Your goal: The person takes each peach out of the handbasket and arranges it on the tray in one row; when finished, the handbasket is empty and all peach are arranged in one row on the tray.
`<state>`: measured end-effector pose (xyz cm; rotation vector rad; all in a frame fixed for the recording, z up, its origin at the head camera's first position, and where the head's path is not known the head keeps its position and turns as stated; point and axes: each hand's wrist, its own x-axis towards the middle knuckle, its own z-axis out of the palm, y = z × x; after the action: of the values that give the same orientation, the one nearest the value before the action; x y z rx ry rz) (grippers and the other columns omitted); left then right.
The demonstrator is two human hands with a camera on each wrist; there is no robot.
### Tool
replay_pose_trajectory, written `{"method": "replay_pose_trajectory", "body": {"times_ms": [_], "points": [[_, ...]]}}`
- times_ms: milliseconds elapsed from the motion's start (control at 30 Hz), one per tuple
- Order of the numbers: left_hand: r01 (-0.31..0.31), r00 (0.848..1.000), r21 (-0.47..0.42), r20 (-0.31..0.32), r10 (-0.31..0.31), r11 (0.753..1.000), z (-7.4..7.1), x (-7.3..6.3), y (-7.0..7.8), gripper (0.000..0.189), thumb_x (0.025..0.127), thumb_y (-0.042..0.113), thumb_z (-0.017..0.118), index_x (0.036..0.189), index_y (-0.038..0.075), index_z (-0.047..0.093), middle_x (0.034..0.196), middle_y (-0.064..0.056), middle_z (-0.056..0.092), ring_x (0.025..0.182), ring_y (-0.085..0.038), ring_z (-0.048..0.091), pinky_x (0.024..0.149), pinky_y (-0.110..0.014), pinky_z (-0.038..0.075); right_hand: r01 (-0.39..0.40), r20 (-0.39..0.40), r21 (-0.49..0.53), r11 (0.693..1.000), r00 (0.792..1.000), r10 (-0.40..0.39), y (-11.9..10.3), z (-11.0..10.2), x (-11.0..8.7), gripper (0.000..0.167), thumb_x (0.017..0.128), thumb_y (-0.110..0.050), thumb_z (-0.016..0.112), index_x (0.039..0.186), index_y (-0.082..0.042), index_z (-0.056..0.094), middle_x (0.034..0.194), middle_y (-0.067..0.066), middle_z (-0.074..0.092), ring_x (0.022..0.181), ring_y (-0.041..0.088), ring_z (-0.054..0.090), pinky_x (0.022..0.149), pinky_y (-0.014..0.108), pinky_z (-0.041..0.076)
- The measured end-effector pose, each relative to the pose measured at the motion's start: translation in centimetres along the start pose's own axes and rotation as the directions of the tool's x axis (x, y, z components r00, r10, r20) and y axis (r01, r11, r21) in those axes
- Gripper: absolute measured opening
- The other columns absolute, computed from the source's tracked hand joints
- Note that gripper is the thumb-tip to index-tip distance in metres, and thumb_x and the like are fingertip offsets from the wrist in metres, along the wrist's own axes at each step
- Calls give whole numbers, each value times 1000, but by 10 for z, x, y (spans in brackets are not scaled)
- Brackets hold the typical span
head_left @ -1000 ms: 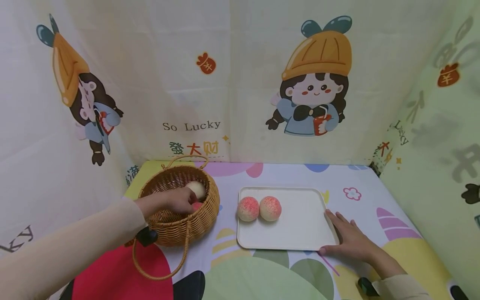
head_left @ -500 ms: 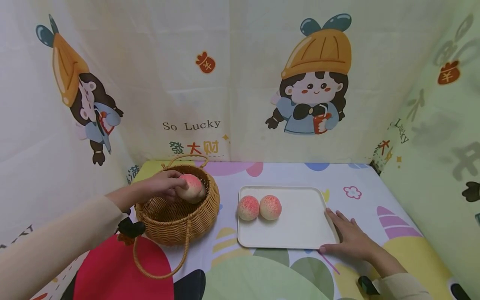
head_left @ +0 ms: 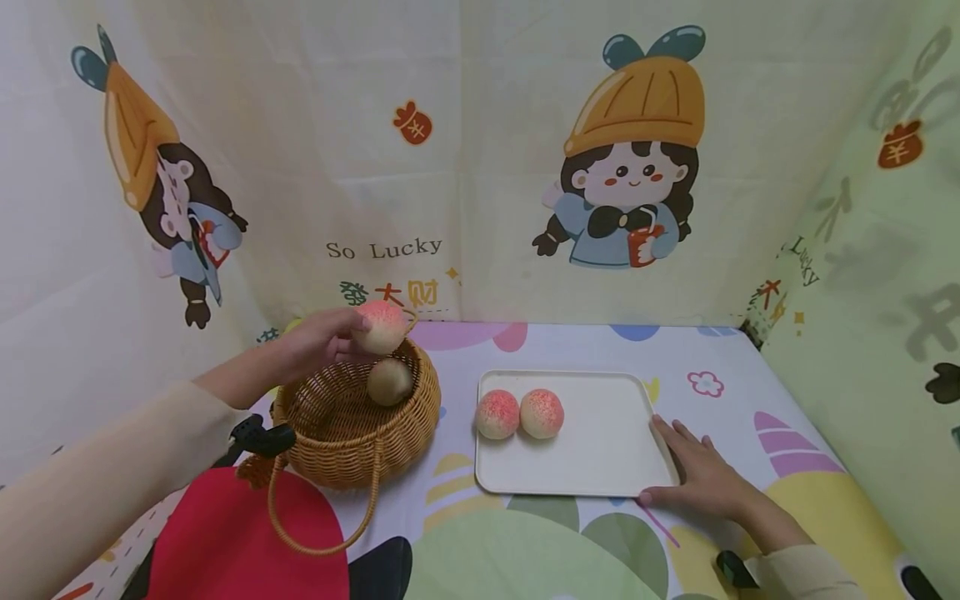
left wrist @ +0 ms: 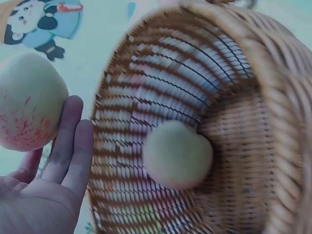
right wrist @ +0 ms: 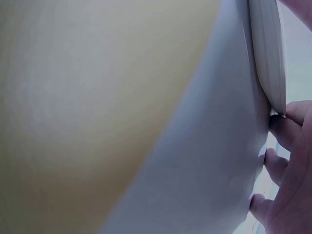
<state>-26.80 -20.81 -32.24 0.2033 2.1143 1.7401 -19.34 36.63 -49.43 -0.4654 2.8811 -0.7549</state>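
Observation:
Above the back rim of a wicker basket (head_left: 352,458), my left hand (head_left: 311,343) grips a pink-and-cream peach (head_left: 382,327) between thumb and fingers. Another peach (head_left: 390,382) lies inside the basket; the left wrist view shows this pale peach (left wrist: 178,155) against the woven wall. On a white rectangular tray (head_left: 607,433), two peaches, a left one (head_left: 497,414) and a right one (head_left: 542,413), sit side by side at the left end. My right hand (head_left: 701,475) has its fingers spread, touching the tray's right edge and near corner.
One basket handle (head_left: 322,552) droops onto the patterned tablecloth (head_left: 540,550) in front. A printed curtain (head_left: 495,183) hangs behind the table and along both sides. Between basket and tray runs a narrow strip of cloth.
My left hand has taken a peach from inside the basket and raised it above the rim, uncovering the peach still inside. The right hand and tray have stayed put.

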Motion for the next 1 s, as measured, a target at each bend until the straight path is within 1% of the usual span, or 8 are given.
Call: {"method": "replay_pose_trajectory", "body": {"times_ms": [167,267,367,467,633,833,900,1000], "points": [[-13,1000,-36,11,13,999,13,12,14,61,100,19,52,150,-6,28,136,-23,45,105,-21,66,101,-43,48,-3,1,5,1000,1000,3,2,0,-1,115,74,-57,82,159,-3,26,161,25,27,146,52,14,111,72,6],[-16,1000,-21,9,16,1000,26,22,21,63,98,16,58,152,1,31,133,-21,48,104,-22,64,101,-45,47,-3,2,4,1000,1000,3,3,0,-1,114,75,-57,81,159,-4,26,161,25,27,146,52,14,111,72,6],[-36,999,50,10,35,998,46,32,29,66,94,14,65,153,7,36,133,-20,51,103,-25,63,98,-48,49,-6,5,-3,1000,1000,6,3,0,-1,114,75,-58,81,160,-4,25,161,25,26,147,52,14,112,71,6],[-77,997,139,24,74,987,72,42,37,68,89,12,71,151,11,43,134,-20,54,106,-29,62,92,-46,52,-9,8,-4,1000,1000,9,2,0,-1,115,75,-58,81,160,-4,25,161,25,26,147,52,14,112,71,6],[-143,989,273,73,128,951,122,62,41,62,83,14,80,140,16,56,128,-13,60,107,-27,62,88,-41,52,-19,8,-1,1000,1000,19,3,-1,-1,116,74,-58,82,160,-4,24,161,25,26,147,51,13,112,71,5],[-189,978,383,153,140,904,177,82,40,66,78,16,86,138,16,57,129,-7,59,103,-22,63,81,-33,56,-29,6,-3,1000,1000,29,3,-1,0,118,73,-60,82,159,-3,25,161,25,26,147,51,13,112,70,4],[-210,974,424,164,153,881,192,88,37,68,76,17,87,137,15,57,129,-6,59,103,-20,63,79,-31,56,-27,2,-12,1000,1000,27,2,0,1,119,73,-61,82,159,-3,25,161,24,27,147,51,14,112,71,5],[-251,967,519,175,186,817,215,97,30,69,74,22,89,136,17,58,127,-2,60,103,-15,60,77,-26,54,-24,-1,-18,1000,1000,24,1,1,2,120,71,-62,82,158,-1,27,160,24,28,147,51,14,111,72,6]]}}
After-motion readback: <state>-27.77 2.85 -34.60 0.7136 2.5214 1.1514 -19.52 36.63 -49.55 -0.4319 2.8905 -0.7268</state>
